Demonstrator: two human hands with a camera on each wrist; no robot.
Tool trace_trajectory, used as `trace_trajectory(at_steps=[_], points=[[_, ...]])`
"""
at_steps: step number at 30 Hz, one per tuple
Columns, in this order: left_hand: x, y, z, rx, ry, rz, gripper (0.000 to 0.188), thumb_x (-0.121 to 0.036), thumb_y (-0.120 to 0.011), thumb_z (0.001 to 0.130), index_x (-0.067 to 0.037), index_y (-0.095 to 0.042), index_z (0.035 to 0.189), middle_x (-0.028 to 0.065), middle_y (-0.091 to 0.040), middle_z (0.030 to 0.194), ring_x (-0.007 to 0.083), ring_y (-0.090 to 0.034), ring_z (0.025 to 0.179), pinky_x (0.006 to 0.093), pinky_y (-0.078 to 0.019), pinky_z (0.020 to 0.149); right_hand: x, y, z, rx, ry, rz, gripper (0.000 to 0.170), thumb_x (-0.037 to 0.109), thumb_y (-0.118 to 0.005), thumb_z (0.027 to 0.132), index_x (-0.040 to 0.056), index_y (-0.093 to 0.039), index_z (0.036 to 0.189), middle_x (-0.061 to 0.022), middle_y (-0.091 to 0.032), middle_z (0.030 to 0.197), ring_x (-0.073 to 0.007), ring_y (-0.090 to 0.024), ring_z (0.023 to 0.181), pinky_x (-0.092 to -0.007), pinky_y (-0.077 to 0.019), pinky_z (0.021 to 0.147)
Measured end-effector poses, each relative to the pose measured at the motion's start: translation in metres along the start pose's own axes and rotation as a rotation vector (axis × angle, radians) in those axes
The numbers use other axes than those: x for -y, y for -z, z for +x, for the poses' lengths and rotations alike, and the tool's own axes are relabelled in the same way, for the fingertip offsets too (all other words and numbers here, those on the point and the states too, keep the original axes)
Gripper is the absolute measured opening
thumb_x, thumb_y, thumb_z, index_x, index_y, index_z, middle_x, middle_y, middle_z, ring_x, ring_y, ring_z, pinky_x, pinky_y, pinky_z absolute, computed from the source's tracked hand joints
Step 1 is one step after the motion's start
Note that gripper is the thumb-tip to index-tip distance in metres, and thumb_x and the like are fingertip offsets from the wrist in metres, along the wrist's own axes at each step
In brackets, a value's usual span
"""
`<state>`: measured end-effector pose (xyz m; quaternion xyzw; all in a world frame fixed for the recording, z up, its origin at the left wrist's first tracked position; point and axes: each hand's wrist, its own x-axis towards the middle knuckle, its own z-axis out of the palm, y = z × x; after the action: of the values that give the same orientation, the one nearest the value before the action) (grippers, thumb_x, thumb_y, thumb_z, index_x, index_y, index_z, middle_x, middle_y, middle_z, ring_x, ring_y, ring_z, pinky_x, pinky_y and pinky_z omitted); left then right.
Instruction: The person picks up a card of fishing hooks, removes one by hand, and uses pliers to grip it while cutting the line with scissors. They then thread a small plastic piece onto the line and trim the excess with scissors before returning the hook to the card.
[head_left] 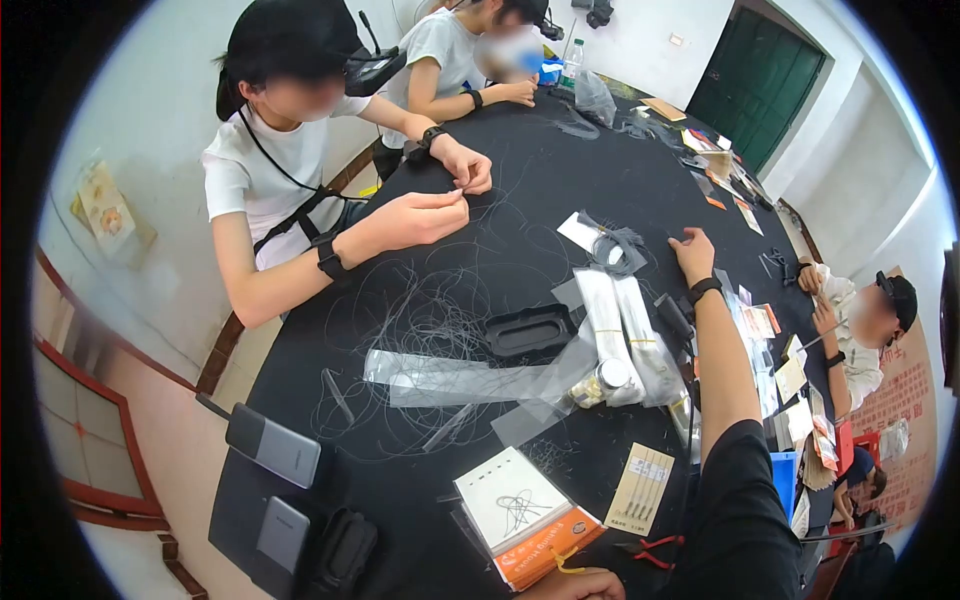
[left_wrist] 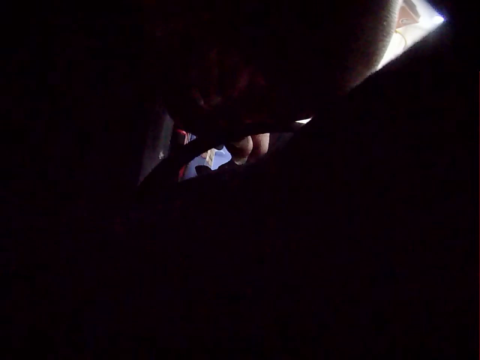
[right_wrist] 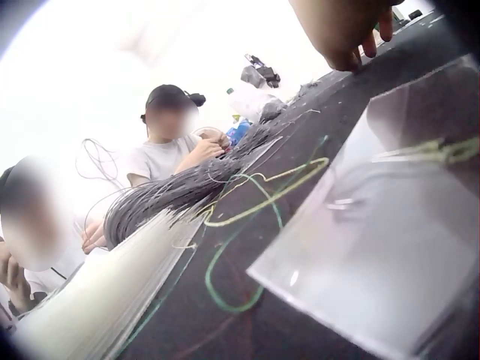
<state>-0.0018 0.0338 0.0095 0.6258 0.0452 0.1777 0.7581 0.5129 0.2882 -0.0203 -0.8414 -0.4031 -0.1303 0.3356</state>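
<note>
In the head view my right hand [head_left: 692,255] rests on the black table, fingers loosely bent, with no object visible in them. The right wrist view shows that hand [right_wrist: 349,30] at the top, fingertips down at the tabletop. Near it lie a coil of dark line [head_left: 620,250] and long clear bags [head_left: 603,310]. At the bottom edge, my left hand [head_left: 575,585] is partly cut off beside an orange packet [head_left: 545,548] below a white card pad [head_left: 510,498]; its fingers are mostly hidden. The left wrist view is almost wholly dark.
Loose line [head_left: 430,320] is tangled at mid-table beside a black tray [head_left: 530,330]. A jar [head_left: 612,375], a hook card [head_left: 640,488] and red pliers [head_left: 655,550] lie nearer. Power banks [head_left: 275,445] are at left. Other people sit around the table, one handling something small.
</note>
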Motion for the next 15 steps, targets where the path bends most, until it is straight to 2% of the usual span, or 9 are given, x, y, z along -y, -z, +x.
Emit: trace_trajectory(at_steps=[3, 9, 12, 15], points=[[0.001, -0.001, 0.0, -0.012, -0.009, 0.002, 0.015, -0.007, -0.049, 0.085, 0.0, -0.061, 0.088, 0.0102, -0.062, 0.079, 0.0228, -0.062, 0.074, 0.0319, -0.0489, 0.069, -0.007, -0.005, 0.004, 0.049, -0.05, -0.008, 0.027, 0.026, -0.077, 0.077, 0.0027, -0.072, 0.088, -0.0165, -0.071, 0.087, -0.0302, -0.069, 0.085, -0.0384, -0.0528, 0.078], [0.001, 0.0, 0.001, -0.014, -0.012, 0.012, 0.014, -0.007, -0.049, 0.084, -0.001, -0.061, 0.087, 0.01, -0.063, 0.079, 0.0222, -0.063, 0.073, 0.0318, -0.0492, 0.069, -0.014, -0.018, 0.011, 0.037, -0.005, -0.134, 0.025, 0.027, -0.074, 0.081, 0.0029, -0.074, 0.085, -0.02, -0.07, 0.081, -0.0331, -0.069, 0.085, -0.0417, -0.0518, 0.078], [-0.004, -0.001, 0.0, -0.01, -0.008, 0.009, 0.015, -0.006, -0.048, 0.084, -0.001, -0.062, 0.086, 0.0097, -0.064, 0.078, 0.0216, -0.063, 0.072, 0.0315, -0.0495, 0.068, -0.008, -0.002, 0.019, 0.101, -0.094, 0.045, 0.026, 0.027, -0.074, 0.081, 0.0016, -0.074, 0.086, -0.0176, -0.07, 0.076, -0.0307, -0.07, 0.08, -0.0398, -0.0513, 0.075], [0.002, -0.004, 0.0, 0.002, -0.016, 0.028, 0.016, -0.005, -0.048, 0.083, 0.0, -0.063, 0.086, 0.0094, -0.065, 0.078, 0.021, -0.064, 0.071, 0.0308, -0.0498, 0.068, 0.005, 0.026, 0.019, 0.147, -0.128, 0.192, 0.028, 0.027, -0.073, 0.082, -0.0006, -0.074, 0.087, -0.0117, -0.069, 0.072, -0.0229, -0.068, 0.07, -0.0353, -0.0502, 0.067]])
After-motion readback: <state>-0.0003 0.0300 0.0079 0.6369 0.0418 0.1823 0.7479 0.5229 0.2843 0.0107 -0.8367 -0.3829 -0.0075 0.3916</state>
